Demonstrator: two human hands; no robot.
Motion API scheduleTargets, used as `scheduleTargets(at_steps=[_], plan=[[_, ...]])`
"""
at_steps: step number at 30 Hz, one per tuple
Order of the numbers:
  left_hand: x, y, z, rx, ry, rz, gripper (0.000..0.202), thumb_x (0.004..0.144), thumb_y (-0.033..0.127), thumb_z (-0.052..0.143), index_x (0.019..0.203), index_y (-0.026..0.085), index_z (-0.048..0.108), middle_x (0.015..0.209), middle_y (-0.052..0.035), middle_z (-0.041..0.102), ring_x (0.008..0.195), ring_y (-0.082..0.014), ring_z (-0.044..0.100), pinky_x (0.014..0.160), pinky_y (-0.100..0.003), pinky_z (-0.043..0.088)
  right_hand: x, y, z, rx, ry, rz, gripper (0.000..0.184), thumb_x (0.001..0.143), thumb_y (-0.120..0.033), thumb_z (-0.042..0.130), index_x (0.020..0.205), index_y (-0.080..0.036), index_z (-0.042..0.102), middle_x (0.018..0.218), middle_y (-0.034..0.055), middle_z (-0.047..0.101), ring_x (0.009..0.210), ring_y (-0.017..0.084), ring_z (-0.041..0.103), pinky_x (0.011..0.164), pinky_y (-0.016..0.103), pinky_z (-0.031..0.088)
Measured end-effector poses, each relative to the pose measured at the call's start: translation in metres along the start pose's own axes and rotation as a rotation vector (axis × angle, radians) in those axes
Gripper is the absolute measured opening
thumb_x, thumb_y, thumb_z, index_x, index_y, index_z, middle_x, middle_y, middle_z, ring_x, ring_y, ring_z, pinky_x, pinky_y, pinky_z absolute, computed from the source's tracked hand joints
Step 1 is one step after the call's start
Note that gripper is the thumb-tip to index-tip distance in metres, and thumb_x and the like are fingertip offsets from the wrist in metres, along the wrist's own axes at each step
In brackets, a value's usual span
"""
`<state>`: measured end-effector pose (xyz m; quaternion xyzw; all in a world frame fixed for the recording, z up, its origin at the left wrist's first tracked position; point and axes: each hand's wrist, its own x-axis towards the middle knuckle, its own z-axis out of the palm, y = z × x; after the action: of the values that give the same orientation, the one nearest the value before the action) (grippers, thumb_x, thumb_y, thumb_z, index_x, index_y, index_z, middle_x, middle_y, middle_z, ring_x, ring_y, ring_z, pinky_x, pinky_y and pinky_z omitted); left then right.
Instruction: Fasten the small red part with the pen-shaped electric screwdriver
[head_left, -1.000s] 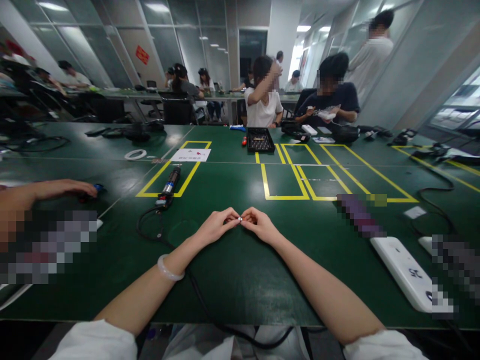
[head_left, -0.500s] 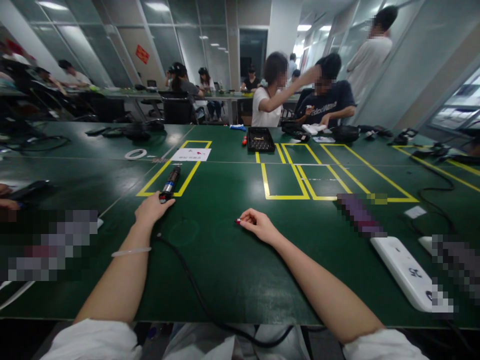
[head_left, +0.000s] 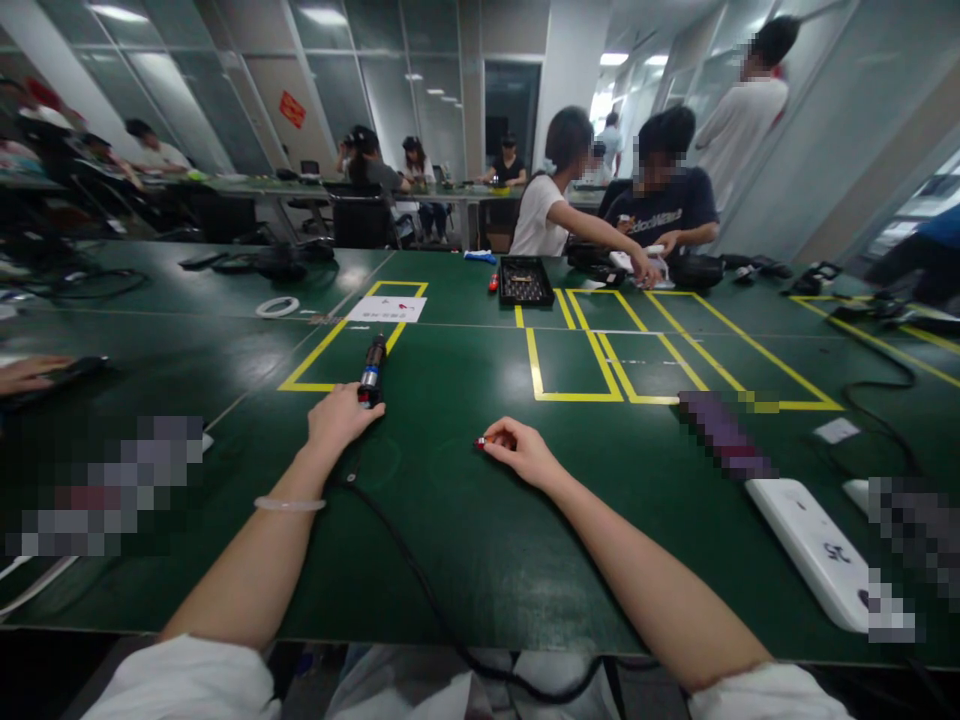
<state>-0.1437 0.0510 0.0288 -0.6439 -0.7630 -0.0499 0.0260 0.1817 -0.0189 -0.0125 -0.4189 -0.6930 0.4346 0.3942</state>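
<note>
My left hand [head_left: 341, 422] is wrapped round the near end of a dark cylindrical electric screwdriver [head_left: 373, 364] with a blue and silver band. Its far end points away from me over the table. A black cord [head_left: 390, 535] leads from below this hand to the table's front edge. In the middle, my right hand [head_left: 523, 455] pinches a small red and white part [head_left: 481, 443] close above the green surface. The fingers cover most of that part, so its kind does not show.
Yellow tape outlines [head_left: 577, 397] mark the green table [head_left: 480, 570]. A printed sheet [head_left: 388, 309] and a black tray of small parts [head_left: 526, 302] lie farther back. A white power bank [head_left: 806, 550] sits at right. Co-workers sit across the table.
My left hand has moved right with the electric screwdriver, which now stands more in line with my view. My right hand stays almost where it was. Across the table, a co-worker has lowered an arm.
</note>
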Motion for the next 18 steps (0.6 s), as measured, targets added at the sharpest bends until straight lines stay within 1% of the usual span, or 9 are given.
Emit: scheduleTargets(at_steps=[6, 9, 12, 15, 18], plan=[[-0.025, 0.045, 0.001, -0.003, -0.008, 0.211, 0.064, 0.08, 0.06, 0.05, 0.129, 0.019, 0.054, 0.123, -0.0132, 0.06, 0.1, -0.0303, 0.063, 0.075, -0.036, 0.05, -0.001, -0.001, 0.0, 0.007, -0.003, -0.01, 0.017, 0.081, -0.028, 0.065, 0.092, -0.016, 0.06, 0.07, -0.003, 0.055, 0.061, 0.01, 0.049, 0.059, 0.022, 0.039], [-0.042, 0.068, 0.001, -0.019, -0.002, 0.328, 0.064, 0.08, 0.058, 0.051, 0.131, 0.019, 0.052, 0.125, -0.0119, 0.059, 0.099, -0.0289, 0.063, 0.076, -0.035, 0.051, -0.001, -0.002, 0.0, -0.03, 0.006, -0.018, 0.017, 0.08, -0.027, 0.065, 0.092, -0.016, 0.06, 0.072, -0.0026, 0.056, 0.062, 0.01, 0.05, 0.06, 0.023, 0.04], [-0.059, 0.088, -0.001, -0.043, -0.007, 0.424, 0.063, 0.08, 0.055, 0.054, 0.132, 0.019, 0.051, 0.126, -0.0113, 0.058, 0.103, -0.0281, 0.062, 0.079, -0.035, 0.05, -0.001, -0.001, 0.001, -0.055, 0.017, -0.033, 0.015, 0.08, -0.026, 0.065, 0.09, -0.016, 0.059, 0.074, -0.0019, 0.057, 0.063, 0.01, 0.051, 0.061, 0.023, 0.041], [-0.074, 0.103, -0.002, -0.073, -0.007, 0.518, 0.061, 0.08, 0.052, 0.057, 0.132, 0.02, 0.05, 0.125, -0.0103, 0.059, 0.105, -0.027, 0.061, 0.08, -0.034, 0.05, -0.001, 0.0, 0.001, -0.074, 0.017, -0.058, 0.013, 0.08, -0.026, 0.065, 0.087, -0.017, 0.058, 0.074, -0.002, 0.057, 0.065, 0.011, 0.051, 0.062, 0.023, 0.042], [-0.084, 0.112, -0.002, -0.116, -0.008, 0.599, 0.057, 0.081, 0.046, 0.058, 0.132, 0.022, 0.048, 0.122, -0.009, 0.06, 0.105, -0.0254, 0.062, 0.081, -0.033, 0.05, -0.001, 0.002, 0.001, -0.141, 0.008, -0.1, 0.01, 0.081, -0.023, 0.064, 0.086, -0.017, 0.057, 0.074, -0.0023, 0.056, 0.065, 0.011, 0.051, 0.064, 0.024, 0.042]])
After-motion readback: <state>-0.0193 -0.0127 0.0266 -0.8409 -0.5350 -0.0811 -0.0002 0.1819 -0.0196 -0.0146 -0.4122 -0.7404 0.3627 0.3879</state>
